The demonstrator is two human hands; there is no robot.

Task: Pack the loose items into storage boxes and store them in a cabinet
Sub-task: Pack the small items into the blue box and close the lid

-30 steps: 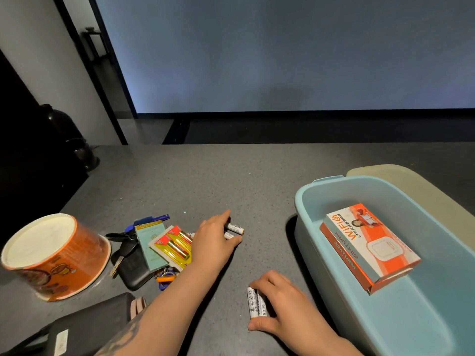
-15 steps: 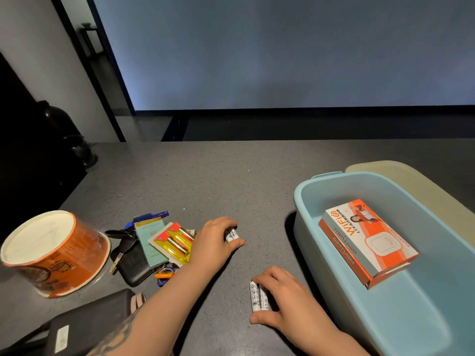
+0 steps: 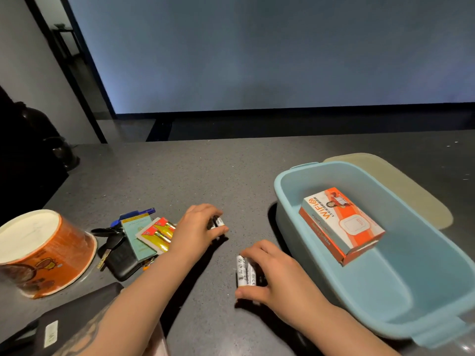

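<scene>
A light blue storage box (image 3: pixel 285 217) stands open at the right of the grey table, with an orange and white WiFi carton (image 3: pixel 341 224) lying inside. My left hand (image 3: pixel 195 228) is closed around loose white batteries (image 3: pixel 218 222) at the table's middle. My right hand (image 3: pixel 277 276) grips a few white batteries (image 3: pixel 244 271) lying on the table just left of the box. Left of my left hand lies a pile: a yellow battery blister pack (image 3: pixel 159 233), a teal booklet (image 3: pixel 136 235), a blue pen (image 3: pixel 133 214), keys (image 3: pixel 109 242) and a black wallet (image 3: pixel 122 260).
An orange paper tub (image 3: pixel 43 253) stands upside down at the far left. A beige lid (image 3: pixel 401 186) lies behind the box. A black pouch (image 3: pixel 64 327) sits at the near left edge. Dark objects stand past the table's left edge.
My left hand has curled shut over the batteries it was reaching for and lifted them slightly. My right hand has closed tighter on its batteries.
</scene>
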